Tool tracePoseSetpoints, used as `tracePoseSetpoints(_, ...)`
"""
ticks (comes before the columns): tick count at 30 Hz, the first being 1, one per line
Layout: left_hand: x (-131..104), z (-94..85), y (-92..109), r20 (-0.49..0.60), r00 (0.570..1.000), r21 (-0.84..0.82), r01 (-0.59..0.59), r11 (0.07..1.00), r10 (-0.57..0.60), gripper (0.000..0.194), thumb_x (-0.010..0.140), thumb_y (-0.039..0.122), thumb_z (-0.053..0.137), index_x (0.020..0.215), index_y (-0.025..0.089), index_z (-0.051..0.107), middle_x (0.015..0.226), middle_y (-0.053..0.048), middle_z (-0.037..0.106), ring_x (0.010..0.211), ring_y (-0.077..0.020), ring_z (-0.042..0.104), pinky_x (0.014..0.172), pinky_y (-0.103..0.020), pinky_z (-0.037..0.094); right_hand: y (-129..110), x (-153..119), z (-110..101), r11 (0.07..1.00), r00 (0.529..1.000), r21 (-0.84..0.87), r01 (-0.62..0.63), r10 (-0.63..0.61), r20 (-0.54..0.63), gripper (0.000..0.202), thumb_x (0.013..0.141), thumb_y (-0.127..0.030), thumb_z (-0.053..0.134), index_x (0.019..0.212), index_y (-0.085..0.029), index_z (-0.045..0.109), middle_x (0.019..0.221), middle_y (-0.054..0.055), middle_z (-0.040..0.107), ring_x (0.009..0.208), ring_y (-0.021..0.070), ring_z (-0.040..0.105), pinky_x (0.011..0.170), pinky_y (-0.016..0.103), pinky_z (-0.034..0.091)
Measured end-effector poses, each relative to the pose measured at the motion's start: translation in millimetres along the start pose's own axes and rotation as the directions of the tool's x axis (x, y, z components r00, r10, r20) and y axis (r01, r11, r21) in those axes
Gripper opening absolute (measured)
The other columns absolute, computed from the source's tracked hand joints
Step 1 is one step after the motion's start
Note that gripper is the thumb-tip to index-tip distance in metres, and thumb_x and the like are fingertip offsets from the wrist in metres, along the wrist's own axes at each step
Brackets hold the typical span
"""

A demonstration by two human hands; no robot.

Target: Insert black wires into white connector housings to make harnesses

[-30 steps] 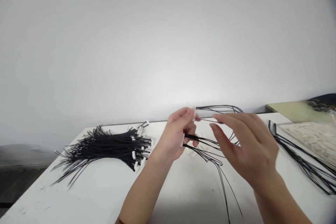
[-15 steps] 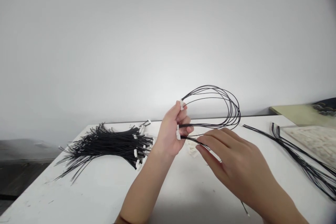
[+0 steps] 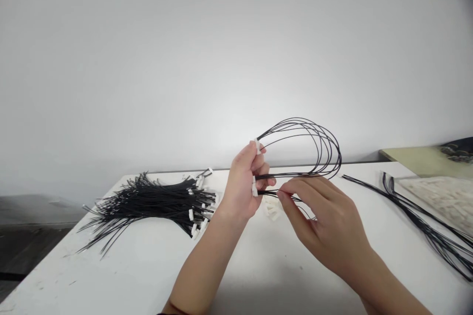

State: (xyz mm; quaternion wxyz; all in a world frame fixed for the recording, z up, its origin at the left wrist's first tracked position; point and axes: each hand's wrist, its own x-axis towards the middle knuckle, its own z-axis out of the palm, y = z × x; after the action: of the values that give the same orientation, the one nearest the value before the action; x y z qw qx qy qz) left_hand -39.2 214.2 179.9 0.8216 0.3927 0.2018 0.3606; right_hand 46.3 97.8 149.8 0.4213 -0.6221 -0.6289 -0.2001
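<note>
Between my two hands, just above the table, hung the piece I was working on. My left hand was closed around the looped wire harness, thumb and fingers pinching its white connector ends: one showed at the top of the fingertips, another lower by the thumb. My right hand was half open, its thumb and forefinger nipped lightly on a thin black strand just beside the lower connector, the other fingers spread loosely.

I judged the harness to be very light and limp. The thin wires held a springy arch only because both ends were gripped, and they would flop and tangle if released. The insulation looked smooth and likely to slip through a loose pinch, so the hard plastic connectors seemed the sounder place to hold; pulling on a single strand risked straining it where it entered the housing.

It looked like several fine black leads fanning out from small white plugs, sweeping up and round in an oval against the pale wall.

Under the hands lay a few loose white connectors. Further to the left a pile of black wires with white tips rested on the table, well apart. To the right ran more long black wires, beside a tray of pale small parts.
</note>
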Motion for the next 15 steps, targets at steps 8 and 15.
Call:
tracePoseSetpoints(8,1,-0.7,-2,0.003,0.997,0.049,-0.071,0.996,0.071,0.029,0.084,0.044,0.063,0.079,0.018,0.051,0.057,0.009,0.014,0.043,-0.0036,0.017,0.036,-0.014,0.035,14,5,-28,0.618,0.773,0.515,-0.594,0.261,0.577,0.015,0.093,-0.038,0.054,0.092,-0.023,0.057,0.057,-0.005,0.042,0.052,0.0076,0.037,0.046,0.021,0.031)
tracePoseSetpoints(15,3,-5.7,1,0.002,0.999,0.003,-0.049,0.999,0.049,0.032,0.079,0.043,0.069,0.080,0.017,0.050,0.058,0.009,0.013,0.045,-0.0036,0.015,0.034,-0.011,0.030,72,8,-69,0.396,0.820,0.725,-0.564,0.368,0.438,0.032,0.092,-0.048,0.043,0.070,-0.025,0.050,0.045,-0.005,0.022,0.038,0.0087,0.026,0.037,0.027,0.022)
